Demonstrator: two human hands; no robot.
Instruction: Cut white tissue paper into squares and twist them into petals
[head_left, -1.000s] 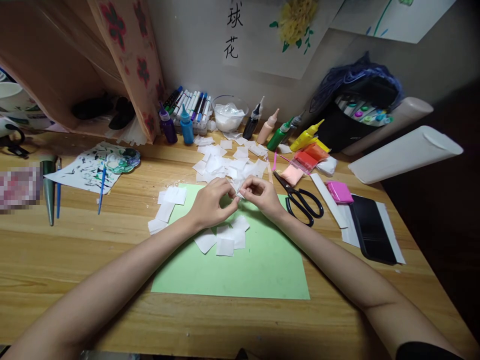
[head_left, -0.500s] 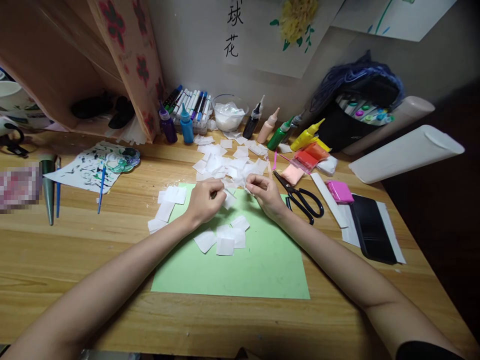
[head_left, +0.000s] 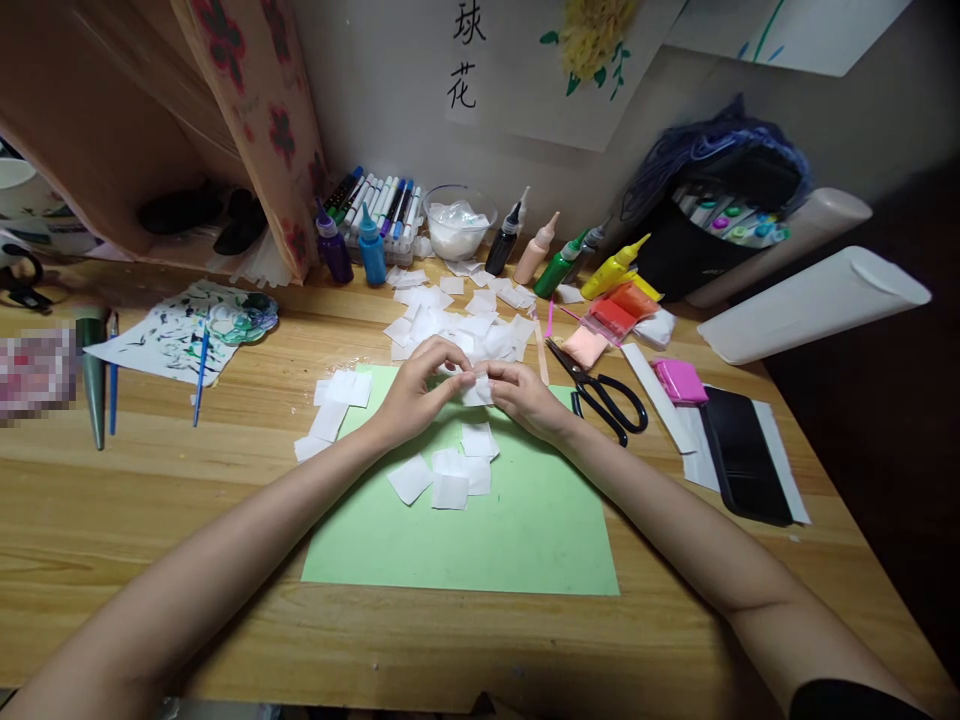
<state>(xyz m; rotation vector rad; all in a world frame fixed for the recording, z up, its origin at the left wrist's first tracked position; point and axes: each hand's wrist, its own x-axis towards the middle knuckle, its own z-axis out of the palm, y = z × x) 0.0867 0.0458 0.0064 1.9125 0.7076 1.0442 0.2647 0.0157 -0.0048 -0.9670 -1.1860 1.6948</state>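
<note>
Above the far part of a green sheet of paper (head_left: 525, 540), my left hand (head_left: 424, 388) and my right hand (head_left: 525, 395) meet fingertip to fingertip. Between them they pinch a small white paper square (head_left: 476, 390); both hands are closed on it. Below the hands, several loose white squares (head_left: 450, 490) overlap on the green sheet. A pile of white paper squares (head_left: 435, 325) lies just beyond my fingers. More squares (head_left: 330, 410) rest at the sheet's left edge, partly on the wood.
Black-handled scissors (head_left: 600, 395) lie right of the sheet, near a black phone (head_left: 746, 455) and a pink packet (head_left: 679, 382). Paint bottles (head_left: 372, 248), markers (head_left: 390, 205) and a glass bowl (head_left: 459, 225) line the wall. Brushes (head_left: 201, 378) and a paint-smeared paper (head_left: 161, 335) are on the left.
My hands have come together, and the paper square is now held between both. Another square now lies at the top of the small group on the green sheet.
</note>
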